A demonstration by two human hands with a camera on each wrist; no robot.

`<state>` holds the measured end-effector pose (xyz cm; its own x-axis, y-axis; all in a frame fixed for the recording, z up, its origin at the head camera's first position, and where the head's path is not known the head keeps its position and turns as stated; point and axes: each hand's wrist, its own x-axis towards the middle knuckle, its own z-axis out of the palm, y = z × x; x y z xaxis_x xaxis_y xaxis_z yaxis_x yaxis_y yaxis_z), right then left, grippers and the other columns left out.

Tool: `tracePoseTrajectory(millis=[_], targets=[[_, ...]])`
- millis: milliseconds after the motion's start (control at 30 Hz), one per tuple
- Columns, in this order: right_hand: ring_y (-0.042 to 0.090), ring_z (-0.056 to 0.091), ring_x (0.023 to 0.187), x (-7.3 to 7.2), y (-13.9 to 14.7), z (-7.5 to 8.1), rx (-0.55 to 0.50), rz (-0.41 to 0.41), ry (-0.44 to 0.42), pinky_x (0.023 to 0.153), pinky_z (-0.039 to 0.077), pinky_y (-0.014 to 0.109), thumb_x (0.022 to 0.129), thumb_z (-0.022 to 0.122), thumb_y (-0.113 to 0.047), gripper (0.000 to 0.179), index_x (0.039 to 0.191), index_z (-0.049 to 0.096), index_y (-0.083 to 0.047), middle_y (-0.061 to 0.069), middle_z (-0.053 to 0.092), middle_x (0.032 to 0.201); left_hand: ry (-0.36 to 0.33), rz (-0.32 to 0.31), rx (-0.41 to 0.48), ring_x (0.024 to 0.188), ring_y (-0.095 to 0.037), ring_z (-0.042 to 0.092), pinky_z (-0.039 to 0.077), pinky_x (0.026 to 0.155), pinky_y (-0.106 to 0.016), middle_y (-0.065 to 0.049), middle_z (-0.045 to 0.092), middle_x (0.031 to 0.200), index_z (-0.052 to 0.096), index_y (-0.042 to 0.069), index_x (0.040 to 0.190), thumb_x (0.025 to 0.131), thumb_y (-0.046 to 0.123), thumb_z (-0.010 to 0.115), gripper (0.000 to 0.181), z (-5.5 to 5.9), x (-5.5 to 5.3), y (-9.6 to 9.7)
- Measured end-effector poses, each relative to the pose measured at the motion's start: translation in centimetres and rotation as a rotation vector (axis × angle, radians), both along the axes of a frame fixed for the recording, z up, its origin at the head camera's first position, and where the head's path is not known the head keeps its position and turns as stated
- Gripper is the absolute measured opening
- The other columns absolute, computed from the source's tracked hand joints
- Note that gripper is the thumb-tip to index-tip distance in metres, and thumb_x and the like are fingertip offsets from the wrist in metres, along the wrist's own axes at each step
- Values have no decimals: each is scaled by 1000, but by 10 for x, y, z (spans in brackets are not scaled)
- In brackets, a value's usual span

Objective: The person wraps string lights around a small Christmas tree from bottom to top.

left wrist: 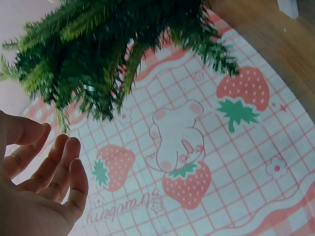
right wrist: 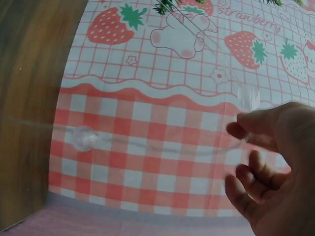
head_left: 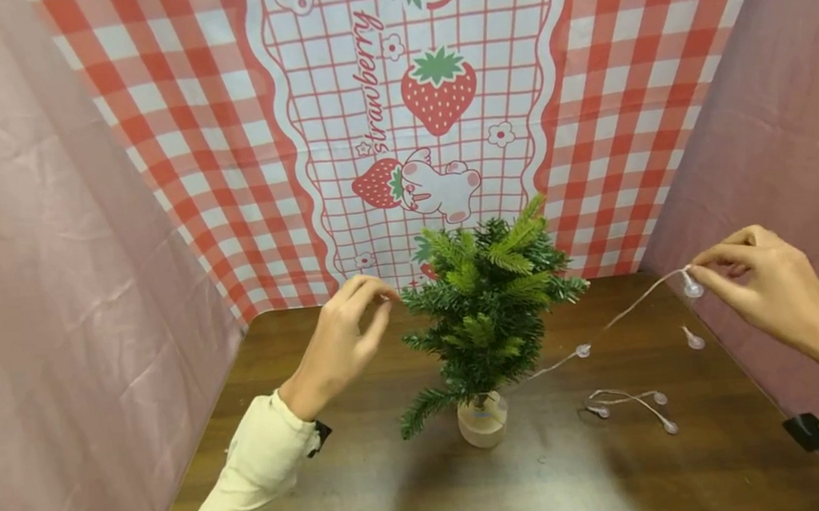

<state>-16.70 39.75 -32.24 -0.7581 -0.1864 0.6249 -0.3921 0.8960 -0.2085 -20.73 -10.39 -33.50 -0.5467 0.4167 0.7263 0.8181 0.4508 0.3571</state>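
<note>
A small artificial Christmas tree (head_left: 482, 314) stands upright on a round pale base (head_left: 483, 424). My left hand (head_left: 349, 336) is raised at its left side, fingers loosely bent, with the fingertips close to a branch tip (left wrist: 64, 120) and nothing held. Out to the right, my right hand (head_left: 780, 282) pinches the thin wire of a string of lights between thumb and fingertips. A clear bulb (head_left: 693, 285) hangs just by those fingertips. From there the wire (head_left: 637, 303) slopes down past another bulb (head_left: 583, 351) toward the tree's lower right, where branches hide it.
More of the light string (head_left: 630, 397) lies loosely looped on the brown wooden table (head_left: 370, 483), right of the base. One bulb (head_left: 694, 338) shows below the right hand. Behind stands a checked strawberry-print cloth (head_left: 445, 156), with pink curtains (head_left: 79, 273) at both sides.
</note>
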Motion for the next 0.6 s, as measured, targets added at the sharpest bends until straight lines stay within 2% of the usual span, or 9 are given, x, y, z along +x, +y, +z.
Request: tracePoseTrajectory(millis=[100, 167, 267, 367, 433, 600], targets=[[0, 44, 57, -3, -2, 6, -31, -34, -48, 48, 32, 15, 92, 72, -14, 7, 91, 75, -7, -4, 57, 67, -10, 13, -2, 93, -18, 61, 55, 81, -32, -8, 65, 104, 67, 1, 105, 94, -2, 59, 13, 6, -10, -3], [0, 48, 54, -6, -2, 10, -75, -52, -113, 46, 33, 18, 95, 69, -19, 10, 96, 75, -11, -9, 61, 66, -16, 21, -6, 91, -18, 61, 55, 79, -32, -9, 66, 103, 67, 1, 105, 94, -2, 59, 13, 10, -17, -4], [-4, 58, 66, -9, -4, 14, -166, -58, -208, 52, 39, 15, 100, 62, -22, 16, 105, 74, -14, -11, 70, 80, -37, 31, -8, 89, -18, 60, 54, 77, -33, -11, 67, 101, 67, 1, 105, 95, -1, 59, 13, 18, -30, -6], [-7, 64, 74, -14, -7, 18, -273, -44, -256, 60, 44, 10, 102, 56, -25, 23, 113, 72, -12, -12, 73, 89, -66, 40, -4, 87, -19, 60, 54, 76, -35, -11, 67, 100, 66, 1, 106, 96, 1, 58, 12, 27, -41, -7], [-8, 65, 73, -18, -11, 20, -340, -65, -259, 62, 45, 9, 101, 58, -31, 27, 113, 71, -11, -18, 73, 87, -90, 47, 0, 88, -19, 60, 55, 76, -36, -11, 67, 100, 66, 2, 106, 97, 2, 58, 12, 32, -48, -8], [-15, 59, 65, -34, -28, 24, -400, -180, -164, 58, 42, 11, 91, 72, -37, 31, 107, 73, -10, -37, 63, 75, -157, 52, 4, 89, -20, 61, 55, 76, -35, -12, 67, 102, 66, 0, 108, 98, 5, 58, 14, 42, -59, -8]])
